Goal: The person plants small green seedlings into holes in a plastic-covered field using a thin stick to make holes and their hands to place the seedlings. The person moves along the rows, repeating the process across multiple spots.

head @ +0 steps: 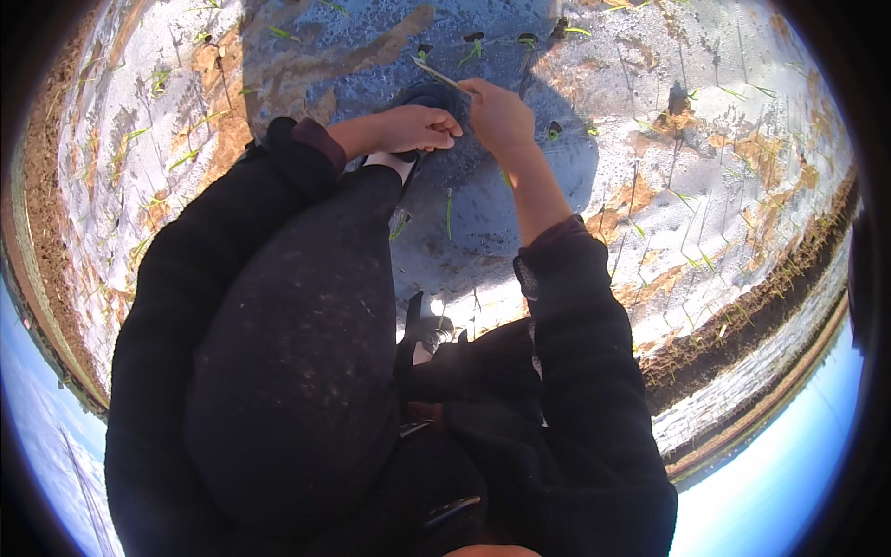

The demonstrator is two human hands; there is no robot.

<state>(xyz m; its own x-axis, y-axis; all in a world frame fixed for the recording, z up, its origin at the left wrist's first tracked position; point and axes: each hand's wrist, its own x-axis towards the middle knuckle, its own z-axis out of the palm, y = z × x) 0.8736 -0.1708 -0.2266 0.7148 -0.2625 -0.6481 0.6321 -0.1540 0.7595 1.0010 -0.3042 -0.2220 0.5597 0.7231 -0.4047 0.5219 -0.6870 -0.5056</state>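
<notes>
My right hand (502, 115) grips a thin pale stick (442, 75). The stick slants up and left, its far tip close to a small green seedling (422, 56) at a hole in the plastic mulch film (473, 264). To the left of it, my left hand (421, 129) has its fingers curled together, and no object shows between them. It hangs over my dark shoe (428, 97), in front of my bent knee. More slender seedlings stick out of dark holes just beyond my right hand, among them one seedling (475, 50) lying partly flat.
Soil smears (379, 49) and water droplets cover parts of the film. Rows of thin seedlings (184, 159) run along both sides. A bare soil furrow (759, 306) borders the film at right, with another film-covered bed (738, 404) beyond. My other shoe (435, 334) rests on the film.
</notes>
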